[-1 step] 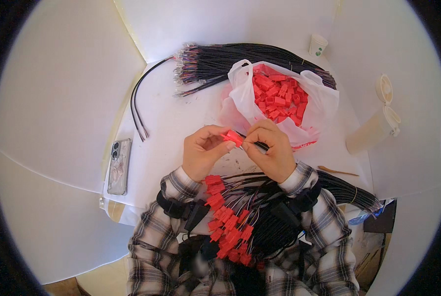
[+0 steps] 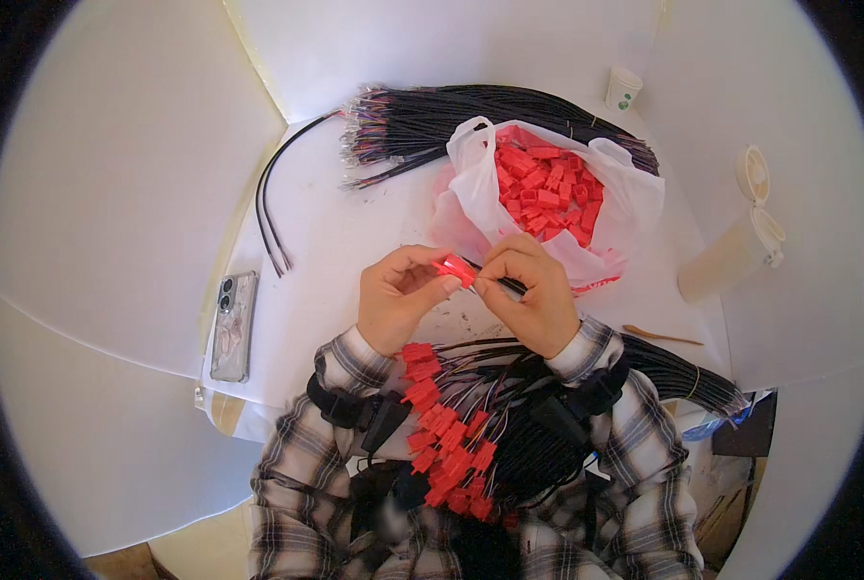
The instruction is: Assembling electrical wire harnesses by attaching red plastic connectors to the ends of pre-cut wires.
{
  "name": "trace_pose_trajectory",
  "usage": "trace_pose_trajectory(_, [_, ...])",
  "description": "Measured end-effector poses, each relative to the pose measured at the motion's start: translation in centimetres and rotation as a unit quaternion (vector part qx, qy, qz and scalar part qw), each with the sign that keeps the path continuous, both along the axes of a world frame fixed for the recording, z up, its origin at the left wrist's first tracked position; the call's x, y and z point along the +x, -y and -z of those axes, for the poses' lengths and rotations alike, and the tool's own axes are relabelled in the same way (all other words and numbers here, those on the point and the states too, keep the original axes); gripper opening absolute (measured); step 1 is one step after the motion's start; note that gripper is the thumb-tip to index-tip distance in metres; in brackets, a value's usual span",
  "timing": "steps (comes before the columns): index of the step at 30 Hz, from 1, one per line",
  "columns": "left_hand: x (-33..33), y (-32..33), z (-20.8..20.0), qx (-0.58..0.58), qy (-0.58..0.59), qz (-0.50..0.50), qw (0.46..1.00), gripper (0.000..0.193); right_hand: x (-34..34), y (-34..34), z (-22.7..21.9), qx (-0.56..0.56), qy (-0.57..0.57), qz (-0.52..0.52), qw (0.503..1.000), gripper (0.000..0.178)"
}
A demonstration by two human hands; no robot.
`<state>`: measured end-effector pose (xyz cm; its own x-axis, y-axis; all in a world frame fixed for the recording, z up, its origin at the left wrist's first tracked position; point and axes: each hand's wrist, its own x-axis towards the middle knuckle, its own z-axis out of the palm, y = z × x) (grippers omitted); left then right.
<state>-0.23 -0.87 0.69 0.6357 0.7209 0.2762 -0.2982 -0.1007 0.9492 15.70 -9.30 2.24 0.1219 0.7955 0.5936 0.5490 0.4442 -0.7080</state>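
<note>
Between the thumb and fingers of my left hand (image 2: 400, 295) is a red plastic connector housing (image 2: 458, 272). My right hand (image 2: 531, 295) is closed in a pinch at the housing's right end, on a black cable (image 2: 512, 285) whose thin wires are mostly hidden by the fingers. Whether the wires sit inside the housing I cannot tell. Below my hands lies a bundle of black cables (image 2: 538, 454), with several red connector housings (image 2: 448, 454) on its wire ends. Just beyond my right hand stands a white plastic bag (image 2: 470, 198) holding loose red housings (image 2: 548, 198).
A second black cable bundle (image 2: 470, 116) lies at the back, with one cable (image 2: 265, 193) apart to its left. A phone (image 2: 234, 329) lies at the left edge. At right are an open-lidded bottle (image 2: 727, 256), a paper cup (image 2: 623, 89) and a thin brown stick (image 2: 664, 334).
</note>
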Motion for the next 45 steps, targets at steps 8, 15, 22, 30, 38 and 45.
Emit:
trace_pose_trajectory(8, [0.1,0.0,-0.2,0.008,0.033,0.0,0.999,0.031,1.0,-0.1,0.7,-0.099,-0.146,0.018,0.984,0.007])
trace_pose_trajectory(15, [0.1,0.1,-0.3,0.035,0.06,0.008,0.998,0.032,0.7,-0.3,1.1,-0.14,-0.24,-0.038,0.96,0.021])
trace_pose_trajectory(22, [-0.4,-0.2,-0.2,0.013,0.055,0.072,0.996,0.019,0.4,0.0,0.5,-0.128,-0.293,-0.035,0.947,0.023])
trace_pose_trajectory(30, [0.1,0.0,0.0,-0.045,0.0,0.07,0.997,0.01,0.4,0.2,0.4,-0.116,-0.308,-0.08,0.941,0.023])
trace_pose_trajectory(38, [0.1,0.0,0.0,-0.036,-0.033,0.061,0.997,0.009,0.2,0.2,0.7,-0.117,-0.256,-0.093,0.955,0.023])
trace_pose_trajectory(45, [0.2,0.1,-0.1,-0.025,-0.026,0.05,0.998,0.009,0.0,0.2,0.6,-0.12,-0.219,-0.096,0.964,0.027])
